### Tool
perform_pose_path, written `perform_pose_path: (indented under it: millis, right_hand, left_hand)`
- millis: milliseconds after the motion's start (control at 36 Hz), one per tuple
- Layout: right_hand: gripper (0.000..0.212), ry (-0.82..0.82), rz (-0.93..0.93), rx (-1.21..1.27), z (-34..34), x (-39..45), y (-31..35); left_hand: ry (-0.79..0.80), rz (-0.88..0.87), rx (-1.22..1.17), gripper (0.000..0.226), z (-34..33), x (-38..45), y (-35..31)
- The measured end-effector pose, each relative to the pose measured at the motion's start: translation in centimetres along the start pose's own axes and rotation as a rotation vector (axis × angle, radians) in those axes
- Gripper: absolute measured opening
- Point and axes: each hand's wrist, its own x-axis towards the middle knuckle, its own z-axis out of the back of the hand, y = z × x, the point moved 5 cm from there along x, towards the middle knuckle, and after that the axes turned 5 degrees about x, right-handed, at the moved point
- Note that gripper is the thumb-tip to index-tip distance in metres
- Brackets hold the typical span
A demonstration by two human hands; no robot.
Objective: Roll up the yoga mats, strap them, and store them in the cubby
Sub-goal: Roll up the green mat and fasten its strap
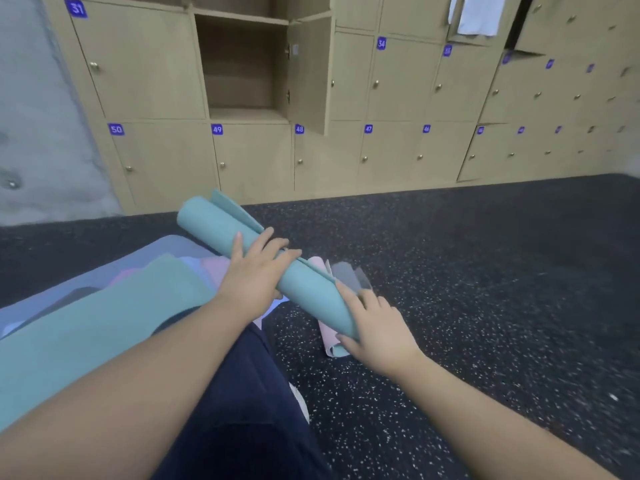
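A teal yoga mat roll (211,223) lies diagonally above the floor, its loose outer edge sticking up along the far side. My left hand (256,268) lies across the roll's middle with fingers spread over the top. My right hand (374,323) grips the roll's near right end, thumb under it. More unrolled mats (86,306), teal over pink and lavender, lie stacked flat at the left. A pink mat end (329,341) shows under the roll. The open cubby (242,67) stands straight ahead in the locker wall.
Beige numbered lockers (398,98) fill the back wall; the cubby's door (308,74) hangs open to its right. A white cloth (474,13) hangs from an upper locker. Dark speckled rubber floor (485,271) spreads to the right. My leg in dark trousers (249,393) is below.
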Motion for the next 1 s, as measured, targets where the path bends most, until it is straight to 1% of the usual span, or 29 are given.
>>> perform_pose_path:
  millis: [83,222,306,389,500,556,722,861,1000]
  right_hand:
    - [0.082,0.010,-0.098,0.046,-1.8,-0.9,-1.6]
    - [0.082,0.002,-0.253,0.129,-4.5,-1.2,-4.4]
    - [0.082,0.003,-0.345,0.186,-6.0,-1.1,-5.9]
    - [0.082,0.018,-0.440,0.224,-7.5,-1.1,-7.5]
    - [0.084,0.055,-0.556,0.269,-9.5,-1.3,-10.2]
    - [0.085,0.079,-0.610,0.265,-10.5,-1.3,-11.6]
    - [0.084,0.123,-0.774,0.299,-13.5,-1.1,-15.7]
    - [0.084,0.146,-0.867,0.288,-15.7,-0.4,-18.3]
    - [0.085,0.209,-0.891,0.271,-18.3,0.8,-20.3]
  left_hand:
    - [0.018,-0.027,-0.072,0.074,-0.5,0.8,-0.9]
    - [0.032,0.100,-0.317,0.068,-1.4,2.2,-1.6]
    - [0.039,0.117,-0.400,0.065,-1.7,3.2,-2.2]
    - [0.062,0.094,-0.403,0.063,-2.1,4.1,-2.8]
    - [0.125,-0.002,-0.344,0.060,-3.0,5.1,-4.0]
    - [0.162,-0.023,-0.331,0.059,-3.7,5.6,-4.1]
    - [0.254,0.006,-0.370,0.056,-6.2,7.7,-3.6]
    - [0.243,0.018,-0.425,0.054,-8.1,9.9,-3.6]
    - [0.192,-0.022,-0.503,0.055,-10.2,12.3,-5.2]
